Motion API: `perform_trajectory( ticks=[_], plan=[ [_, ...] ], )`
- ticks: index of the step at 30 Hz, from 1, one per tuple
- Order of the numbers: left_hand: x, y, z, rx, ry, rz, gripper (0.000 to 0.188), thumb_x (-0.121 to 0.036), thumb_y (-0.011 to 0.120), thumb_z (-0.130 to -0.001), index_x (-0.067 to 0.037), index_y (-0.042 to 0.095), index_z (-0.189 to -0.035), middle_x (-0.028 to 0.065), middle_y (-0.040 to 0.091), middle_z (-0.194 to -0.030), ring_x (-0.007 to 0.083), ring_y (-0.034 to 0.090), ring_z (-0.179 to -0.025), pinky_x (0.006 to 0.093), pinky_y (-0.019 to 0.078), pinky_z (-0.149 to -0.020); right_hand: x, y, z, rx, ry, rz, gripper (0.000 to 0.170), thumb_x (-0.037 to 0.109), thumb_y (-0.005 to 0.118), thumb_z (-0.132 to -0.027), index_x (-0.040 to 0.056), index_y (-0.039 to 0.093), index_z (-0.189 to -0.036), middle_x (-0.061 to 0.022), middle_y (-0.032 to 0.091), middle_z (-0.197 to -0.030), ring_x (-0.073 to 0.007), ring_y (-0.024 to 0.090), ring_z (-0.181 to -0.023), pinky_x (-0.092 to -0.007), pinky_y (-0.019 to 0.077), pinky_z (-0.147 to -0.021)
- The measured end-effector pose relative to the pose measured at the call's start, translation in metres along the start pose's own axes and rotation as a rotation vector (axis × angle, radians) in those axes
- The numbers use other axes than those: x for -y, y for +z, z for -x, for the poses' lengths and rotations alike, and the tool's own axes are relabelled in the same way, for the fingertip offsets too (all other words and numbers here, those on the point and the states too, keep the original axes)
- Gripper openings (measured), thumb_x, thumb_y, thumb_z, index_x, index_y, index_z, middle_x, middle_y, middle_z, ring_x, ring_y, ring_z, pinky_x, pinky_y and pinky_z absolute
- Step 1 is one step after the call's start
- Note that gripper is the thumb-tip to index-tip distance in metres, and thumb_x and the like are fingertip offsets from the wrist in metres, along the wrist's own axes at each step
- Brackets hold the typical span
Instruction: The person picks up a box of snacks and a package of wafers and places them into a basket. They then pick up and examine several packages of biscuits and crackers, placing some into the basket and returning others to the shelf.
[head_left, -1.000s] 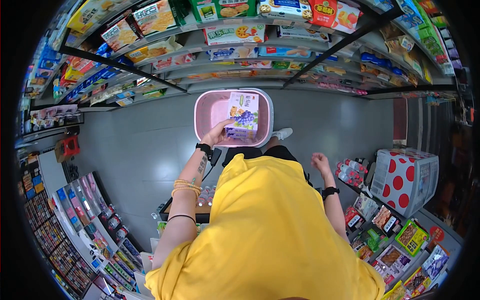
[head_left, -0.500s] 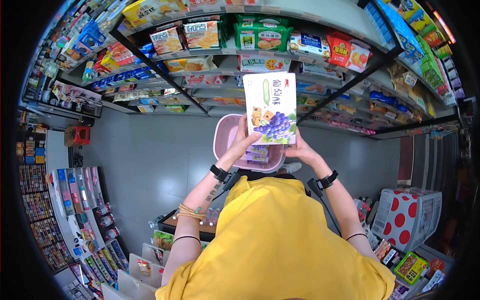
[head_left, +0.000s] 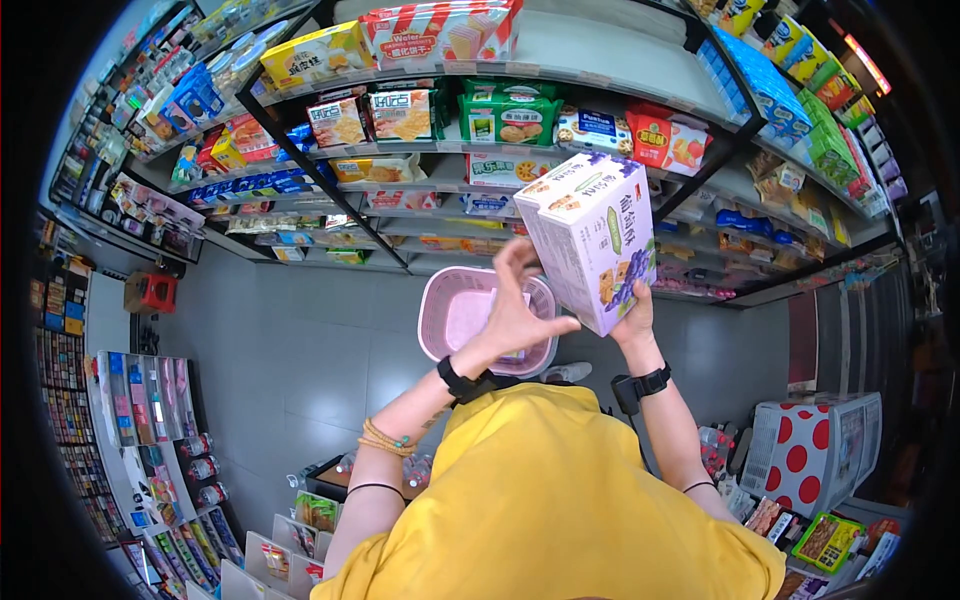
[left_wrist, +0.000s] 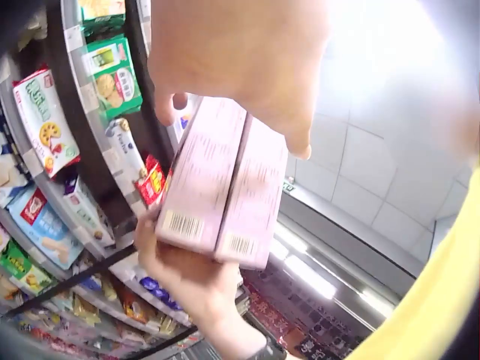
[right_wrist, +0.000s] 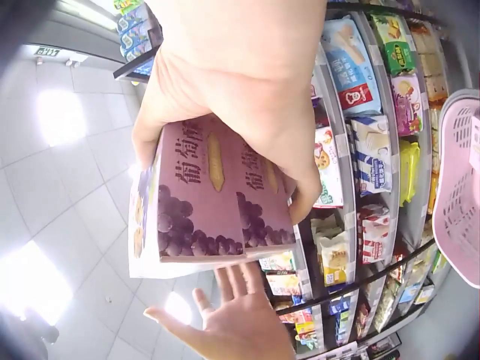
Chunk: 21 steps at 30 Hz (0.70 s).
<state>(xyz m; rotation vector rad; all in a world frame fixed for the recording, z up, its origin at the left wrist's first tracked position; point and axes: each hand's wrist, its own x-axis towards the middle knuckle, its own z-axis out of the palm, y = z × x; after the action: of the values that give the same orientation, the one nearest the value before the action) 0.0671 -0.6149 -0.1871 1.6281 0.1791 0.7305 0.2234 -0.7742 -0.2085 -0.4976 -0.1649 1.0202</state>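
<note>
Two pale purple biscuit boxes (head_left: 592, 245) with grapes printed on them stand side by side, tilted, in front of the shelves. My right hand (head_left: 634, 318) grips the pair from below at the near right end, and in the right wrist view its thumb and fingers (right_wrist: 304, 191) span both boxes. My left hand (head_left: 512, 318) is just left of the boxes, fingers spread and holding nothing. From the right wrist view, the left palm (right_wrist: 240, 326) faces the boxes, fingertips close to their edge. Below the left hand is a pink basket (head_left: 432, 325), partly hidden by it.
Shelves (head_left: 470, 70) of packaged biscuits and snacks run across the front and curve round both sides. Grey floor tiles (head_left: 330, 330) lie around the basket. A red-dotted white case (head_left: 800, 450) stands at the right, with snack packs near it.
The boxes came up out of the basket, first held by both hands, and now sit higher and further right, turned to show their ends. My left hand has let go of them.
</note>
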Motion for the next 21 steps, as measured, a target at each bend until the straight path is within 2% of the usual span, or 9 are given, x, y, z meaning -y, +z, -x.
perform_trajectory(
  ticks=[1,4,7,10,11,18,19,21],
  plan=[
    [-0.012,-0.007,-0.008,-0.012,0.066,0.008,0.139,-0.039,0.095,-0.06,-0.012,-0.003,-0.154,0.0216,0.02,-0.154,0.0353,0.034,-0.14,0.0503,0.0363,-0.11,0.004,-0.006,0.004,0.006,0.006,-0.004,0.082,0.028,0.082,-0.073,0.0056,0.044,-0.142,-0.0117,0.057,-0.137,-0.03,0.054,-0.126,-0.0456,0.0411,-0.111],
    [-0.044,-0.022,-0.031,-0.017,0.229,-0.028,0.122,-0.031,0.092,-0.066,-0.012,0.012,-0.156,0.019,0.025,-0.157,0.0353,0.035,-0.142,0.0484,0.0377,-0.11,0.009,-0.025,0.016,0.011,0.029,-0.022,0.079,0.024,0.082,-0.074,0.0045,0.045,-0.141,-0.0128,0.058,-0.135,-0.0306,0.056,-0.124,-0.0455,0.0437,-0.109],
    [-0.039,-0.036,-0.041,0.196,0.375,-0.407,0.088,-0.025,0.086,-0.072,-0.01,0.043,-0.147,0.0117,0.045,-0.149,0.0339,0.041,-0.138,0.0467,0.0376,-0.11,0.01,-0.047,0.027,0.016,0.069,-0.027,0.077,0.021,0.082,-0.074,0.0034,0.047,-0.14,-0.0136,0.059,-0.134,-0.031,0.058,-0.123,-0.0457,0.0454,-0.107],
    [-0.029,-0.03,-0.033,0.189,0.333,-0.36,0.064,-0.02,0.082,-0.076,-0.011,0.06,-0.135,0.0099,0.055,-0.141,0.0345,0.045,-0.135,0.0451,0.0381,-0.11,0.014,-0.067,0.036,0.013,0.103,-0.025,0.076,0.02,0.082,-0.074,0.0021,0.048,-0.139,-0.0146,0.06,-0.133,-0.0312,0.059,-0.121,-0.0462,0.0464,-0.106],
    [-0.027,-0.026,-0.03,0.165,0.299,-0.32,0.058,-0.018,0.082,-0.075,-0.014,0.065,-0.13,0.0079,0.057,-0.139,0.0332,0.047,-0.134,0.0446,0.0401,-0.108,0.015,-0.074,0.038,0.01,0.112,-0.023,0.076,0.02,0.082,-0.074,0.0017,0.048,-0.139,-0.0149,0.06,-0.133,-0.0312,0.059,-0.121,-0.0464,0.0466,-0.106],
    [0.004,-0.019,-0.007,0.169,0.178,-0.262,0.054,-0.015,0.083,-0.072,-0.013,0.069,-0.124,0.0076,0.061,-0.134,0.0316,0.052,-0.129,0.0413,0.0435,-0.105,0.014,-0.113,0.051,-0.067,0.169,-0.005,0.075,0.018,0.081,-0.075,-0.0008,0.047,-0.139,-0.0162,0.059,-0.134,-0.0327,0.059,-0.12,-0.0472,0.0467,-0.106],
    [0.006,-0.02,-0.003,0.169,0.129,-0.263,0.05,-0.011,0.083,-0.073,-0.012,0.071,-0.121,0.0083,0.062,-0.132,0.03,0.054,-0.126,0.0392,0.0446,-0.104,0.014,-0.115,0.055,-0.091,0.177,-0.024,0.072,0.015,0.079,-0.075,-0.0013,0.048,-0.139,-0.0166,0.06,-0.133,-0.033,0.06,-0.12,-0.0467,0.0465,-0.106],
    [0.018,-0.026,0.008,0.242,-0.094,-0.113,0.053,-0.007,0.084,-0.071,-0.008,0.069,-0.123,0.0099,0.06,-0.132,0.0285,0.054,-0.126,0.0397,0.0447,-0.105,0.015,-0.136,0.06,-0.129,0.249,-0.009,0.071,0.011,0.077,-0.075,0.0003,0.048,-0.139,-0.0163,0.06,-0.134,-0.032,0.058,-0.122,-0.046,0.0466,-0.106]
  ],
)
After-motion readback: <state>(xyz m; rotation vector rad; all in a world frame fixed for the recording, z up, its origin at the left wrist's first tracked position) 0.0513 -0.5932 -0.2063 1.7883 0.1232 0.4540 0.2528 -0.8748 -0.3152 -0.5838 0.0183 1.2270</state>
